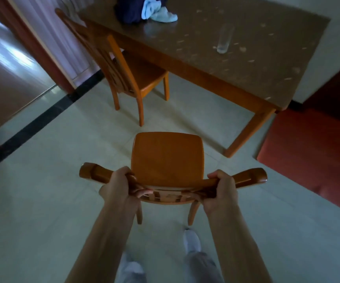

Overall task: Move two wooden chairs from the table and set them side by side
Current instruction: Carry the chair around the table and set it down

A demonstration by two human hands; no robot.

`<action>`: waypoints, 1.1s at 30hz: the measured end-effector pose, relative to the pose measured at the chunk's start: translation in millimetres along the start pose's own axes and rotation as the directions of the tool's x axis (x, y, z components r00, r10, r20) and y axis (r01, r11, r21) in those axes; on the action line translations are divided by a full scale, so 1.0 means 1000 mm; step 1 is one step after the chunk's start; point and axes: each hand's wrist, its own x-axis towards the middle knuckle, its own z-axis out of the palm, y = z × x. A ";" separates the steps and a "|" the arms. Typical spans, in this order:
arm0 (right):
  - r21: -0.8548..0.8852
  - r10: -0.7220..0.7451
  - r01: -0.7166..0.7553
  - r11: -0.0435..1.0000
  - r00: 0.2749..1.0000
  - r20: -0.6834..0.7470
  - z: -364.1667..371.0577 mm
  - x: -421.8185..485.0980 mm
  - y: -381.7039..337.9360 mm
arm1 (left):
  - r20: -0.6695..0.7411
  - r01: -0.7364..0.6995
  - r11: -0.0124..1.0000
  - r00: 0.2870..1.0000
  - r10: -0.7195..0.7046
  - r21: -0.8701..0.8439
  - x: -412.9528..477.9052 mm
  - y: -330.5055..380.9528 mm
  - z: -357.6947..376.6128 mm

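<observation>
An orange wooden chair (167,158) stands right in front of me on the pale tiled floor, apart from the table, its seat facing away. My left hand (120,188) grips the left part of its top rail and my right hand (220,190) grips the right part. A second wooden chair (124,66) stands further off at the left, its seat tucked partly under the wooden table (216,78). Whether the near chair's legs touch the floor is hard to tell.
A clear glass (224,39) and a pile of dark and light-blue cloth (148,9) sit on the table. A red sofa or mat (316,152) lies at the right. A black floor strip (42,117) and a curtain (48,37) are at the left. My feet (191,240) are below the chair.
</observation>
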 end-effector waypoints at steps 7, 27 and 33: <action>0.228 -0.040 0.067 0.971 0.992 -0.118 0.063 -0.026 0.108 | 0.167 -0.025 0.984 0.986 -0.005 0.176 0.073 0.079 -0.063; 0.488 -0.112 0.239 0.839 0.955 -0.276 0.118 -0.051 0.328 | 0.324 -0.042 0.947 0.944 -0.068 0.319 0.197 0.146 -0.195; 0.532 -0.124 0.297 0.793 0.933 -0.337 0.137 -0.056 0.360 | 0.386 -0.016 0.927 0.912 -0.140 0.374 0.221 0.161 -0.216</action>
